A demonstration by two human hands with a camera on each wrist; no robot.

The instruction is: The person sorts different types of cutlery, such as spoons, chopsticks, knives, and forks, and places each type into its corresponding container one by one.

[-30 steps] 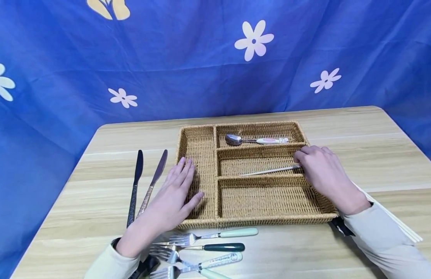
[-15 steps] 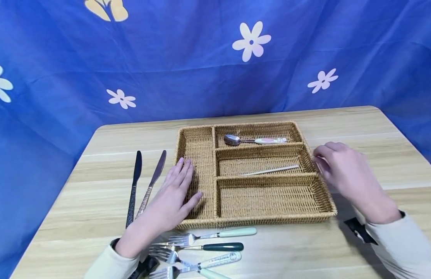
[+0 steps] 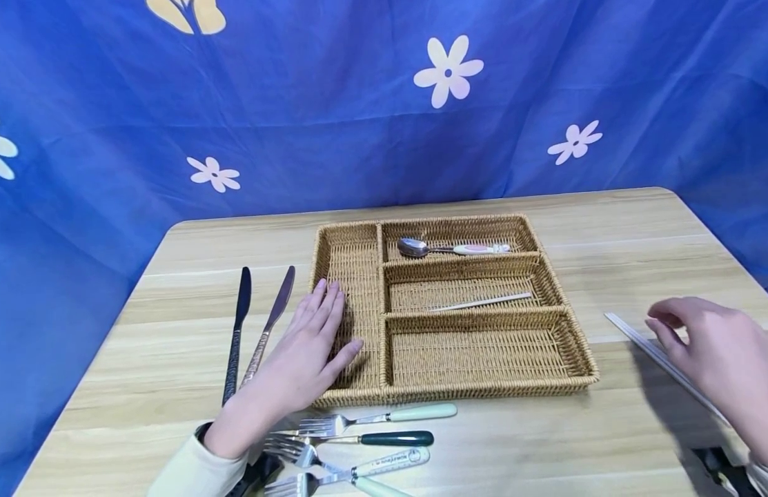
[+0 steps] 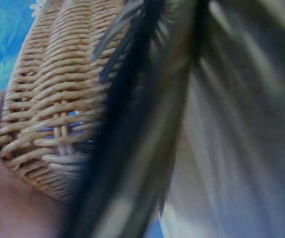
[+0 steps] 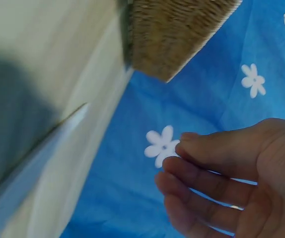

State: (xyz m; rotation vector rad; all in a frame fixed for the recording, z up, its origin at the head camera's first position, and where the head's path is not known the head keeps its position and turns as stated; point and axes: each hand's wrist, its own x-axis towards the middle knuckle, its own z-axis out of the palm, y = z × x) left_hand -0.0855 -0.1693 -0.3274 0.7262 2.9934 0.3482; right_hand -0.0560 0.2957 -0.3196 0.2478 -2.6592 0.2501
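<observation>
My left hand [image 3: 303,348] rests over the left rim of a wicker cutlery tray [image 3: 483,392], fingers straight. In the left wrist view the weave [image 4: 58,89] fills the left half; a blurred dark shape hides much of the rest. Above the table on the right hovers my right hand [image 3: 715,352], fingers loosely curled and holding nothing, as the right wrist view also shows. Just beside it, apart from its fingers, white chopsticks [image 3: 644,345] lie slantwise. One pale chopstick [image 3: 483,302] lies in the tray's middle right compartment. A spoon [image 3: 477,249] lies in the back right compartment.
Two table knives, one black [image 3: 236,338] and one copper-coloured [image 3: 272,317], lie left of the tray. In front are several forks with coloured handles, among them a mint-green one [image 3: 424,412] and a dark green one [image 3: 396,439]. A blue curtain [image 3: 359,138] hangs behind the table.
My right hand has let go of the chopstick in the middle compartment and moved right and toward me, over the chopsticks on the table. My left hand has stayed on the tray.
</observation>
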